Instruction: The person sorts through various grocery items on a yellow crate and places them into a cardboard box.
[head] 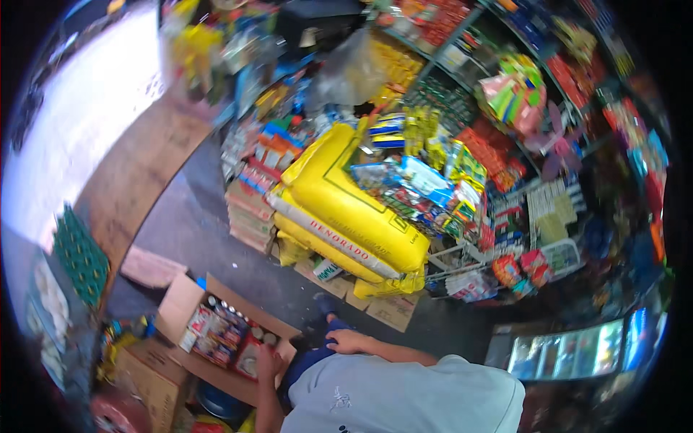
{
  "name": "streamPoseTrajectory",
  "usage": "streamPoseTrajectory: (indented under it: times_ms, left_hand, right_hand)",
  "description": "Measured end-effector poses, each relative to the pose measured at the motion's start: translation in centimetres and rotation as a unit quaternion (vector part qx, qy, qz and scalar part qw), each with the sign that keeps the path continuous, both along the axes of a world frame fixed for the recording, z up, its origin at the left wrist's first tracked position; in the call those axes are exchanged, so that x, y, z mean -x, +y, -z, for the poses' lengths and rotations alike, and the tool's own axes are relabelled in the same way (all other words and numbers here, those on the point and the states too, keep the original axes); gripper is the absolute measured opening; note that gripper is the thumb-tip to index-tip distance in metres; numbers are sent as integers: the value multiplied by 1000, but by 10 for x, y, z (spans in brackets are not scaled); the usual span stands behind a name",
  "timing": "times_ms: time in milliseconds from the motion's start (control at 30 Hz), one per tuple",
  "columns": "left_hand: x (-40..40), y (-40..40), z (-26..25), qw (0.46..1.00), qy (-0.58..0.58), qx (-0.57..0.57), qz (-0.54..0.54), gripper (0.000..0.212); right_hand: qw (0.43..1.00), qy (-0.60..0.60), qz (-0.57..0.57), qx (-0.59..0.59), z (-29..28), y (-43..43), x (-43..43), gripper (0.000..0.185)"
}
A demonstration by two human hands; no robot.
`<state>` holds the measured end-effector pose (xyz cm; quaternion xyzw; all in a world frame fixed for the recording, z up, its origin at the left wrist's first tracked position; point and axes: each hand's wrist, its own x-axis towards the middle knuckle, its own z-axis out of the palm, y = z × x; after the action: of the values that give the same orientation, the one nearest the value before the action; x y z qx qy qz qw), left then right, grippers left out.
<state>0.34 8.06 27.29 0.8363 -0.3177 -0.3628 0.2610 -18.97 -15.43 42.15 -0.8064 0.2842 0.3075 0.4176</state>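
Note:
An open cardboard box (222, 368) stands at my left, its flaps folded out. Inside are several small packaged goods (219, 335), cans or jars with pale round tops (260, 334), and a red tray-like pack (246, 360). My left hand (268, 361) reaches over the near right side of the box, beside the red pack; its fingertips are blurred, so any grip is unclear. My right hand (346, 341) rests on my knee in dark blue trousers, with nothing visible in it.
Large yellow sacks (357, 205) are stacked ahead on flattened cardboard (392, 311), with packets on top. Bundled cartons (249, 216) stand beside them. Crowded shelves (460, 48) rise behind. A closed carton (151, 373) sits at left; a glass-fronted display (568, 349) at right.

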Motion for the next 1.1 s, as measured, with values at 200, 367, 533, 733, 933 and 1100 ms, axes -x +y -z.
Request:
streamPoseTrajectory:
  times_ms: [200,367,533,733,933,1100]
  left_hand:
    - [-47,-116,-103,980,-15,138,140,16]
    - [-34,-264,-222,929,-140,300,166,13]
    - [33,-377,-314,879,-127,434,151,16]
    - [123,-435,-360,814,-91,492,295,18]
    - [114,-430,-374,832,-162,501,176,18]
    - [115,-453,-396,836,-185,510,85,18]
  right_hand:
    - [983,-125,122,54,-66,-66,41,46]
    - [930,-241,256,110,-198,-163,91,42]
    - [814,-392,361,232,-302,-272,138,23]
    - [818,-277,202,461,-294,-412,160,57]
    - [876,-111,128,452,-287,-441,150,118]
    - [885,-134,144,422,-279,-454,160,85]
